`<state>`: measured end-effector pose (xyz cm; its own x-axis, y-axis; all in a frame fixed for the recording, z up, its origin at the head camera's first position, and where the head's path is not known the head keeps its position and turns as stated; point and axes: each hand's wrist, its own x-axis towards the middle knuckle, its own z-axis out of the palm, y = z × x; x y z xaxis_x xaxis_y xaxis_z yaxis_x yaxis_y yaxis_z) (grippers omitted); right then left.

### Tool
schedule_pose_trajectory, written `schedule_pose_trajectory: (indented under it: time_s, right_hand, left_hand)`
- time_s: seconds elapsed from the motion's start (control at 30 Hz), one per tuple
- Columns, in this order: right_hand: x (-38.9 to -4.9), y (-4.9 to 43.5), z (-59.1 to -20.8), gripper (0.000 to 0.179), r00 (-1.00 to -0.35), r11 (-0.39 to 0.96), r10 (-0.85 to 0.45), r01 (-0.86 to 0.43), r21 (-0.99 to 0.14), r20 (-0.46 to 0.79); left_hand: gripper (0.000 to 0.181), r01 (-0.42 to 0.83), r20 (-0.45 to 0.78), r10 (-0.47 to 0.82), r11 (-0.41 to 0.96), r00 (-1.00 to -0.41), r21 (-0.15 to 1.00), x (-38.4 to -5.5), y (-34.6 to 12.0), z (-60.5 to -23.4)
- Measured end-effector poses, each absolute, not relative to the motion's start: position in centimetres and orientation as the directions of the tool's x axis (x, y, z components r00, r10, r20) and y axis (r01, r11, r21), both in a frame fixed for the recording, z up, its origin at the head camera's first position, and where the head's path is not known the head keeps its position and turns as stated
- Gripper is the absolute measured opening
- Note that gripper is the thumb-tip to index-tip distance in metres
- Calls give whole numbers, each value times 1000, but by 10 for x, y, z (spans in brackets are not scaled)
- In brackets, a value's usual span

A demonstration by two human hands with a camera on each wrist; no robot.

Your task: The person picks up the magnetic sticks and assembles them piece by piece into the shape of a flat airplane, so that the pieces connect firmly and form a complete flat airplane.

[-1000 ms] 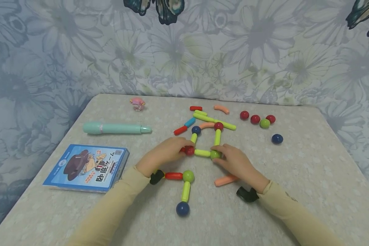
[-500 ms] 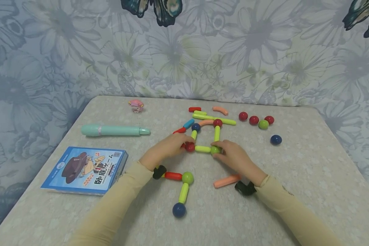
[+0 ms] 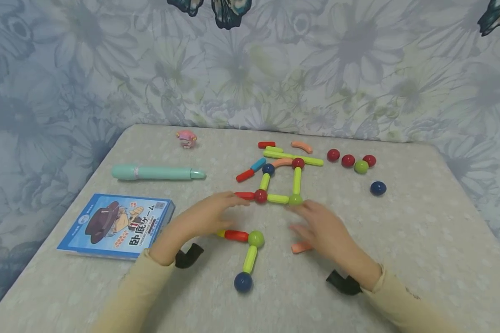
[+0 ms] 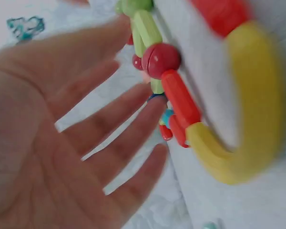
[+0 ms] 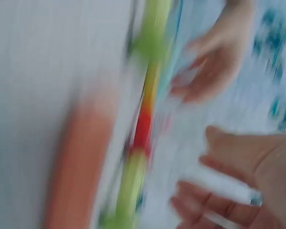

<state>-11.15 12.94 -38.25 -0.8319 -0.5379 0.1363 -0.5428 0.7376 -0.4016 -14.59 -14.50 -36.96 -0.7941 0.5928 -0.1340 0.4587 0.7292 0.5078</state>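
My left hand (image 3: 204,217) is off the pieces, its fingers spread and nothing in them, as the left wrist view (image 4: 86,129) shows. Just beyond it, a red stick (image 3: 245,195) meets a red ball (image 3: 260,196). A light-green stick (image 3: 278,199) joins that ball to a green ball (image 3: 295,199). My right hand (image 3: 322,226) is close to the green ball, fingers loosely extended and holding nothing; the right wrist view is blurred. Beneath the right hand lies an orange stick (image 3: 302,247), partly covered. A curved yellow piece (image 4: 257,119) links red sticks in the left wrist view.
Nearer the front, a red stick (image 3: 236,236), green ball (image 3: 256,238) and dark blue ball (image 3: 243,282) form a branch. Loose balls (image 3: 347,161) lie at the back right. A boxed game (image 3: 116,226), a mint-green tube (image 3: 158,173) and a pink figurine (image 3: 186,138) stand left.
Both hands have let go of the joined balls and sticks and drawn back toward the front, the left one also leftward. The red stick at the red ball now shows more fully.
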Motion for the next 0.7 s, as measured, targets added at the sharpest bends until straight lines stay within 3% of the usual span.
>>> schedule_pose_trajectory:
  time_s: [0.13,0.2,0.27,0.4,0.7]
  right_hand:
    - [-74,98,-385,39,-560,456,-815,-778,-431,149]
    - [-66,82,-392,40,-421,342,-898,-852,-396,129]
    - [-62,72,-399,40,-343,291,-934,-895,-337,103]
    - [-62,65,-406,34,-334,301,-939,-914,-273,83]
    - [-71,76,-404,32,-417,363,-904,-862,-354,89]
  left_hand:
    - [45,511,-137,664,674,-735,533,-124,-160,-377]
    - [42,539,-113,672,672,-732,508,-119,-163,-382]
    - [38,550,-83,657,687,-749,475,-117,-164,-387]
    - [28,532,-42,615,712,-787,459,-117,-163,-391]
    - [25,523,-7,594,714,-804,465,-125,-160,-395]
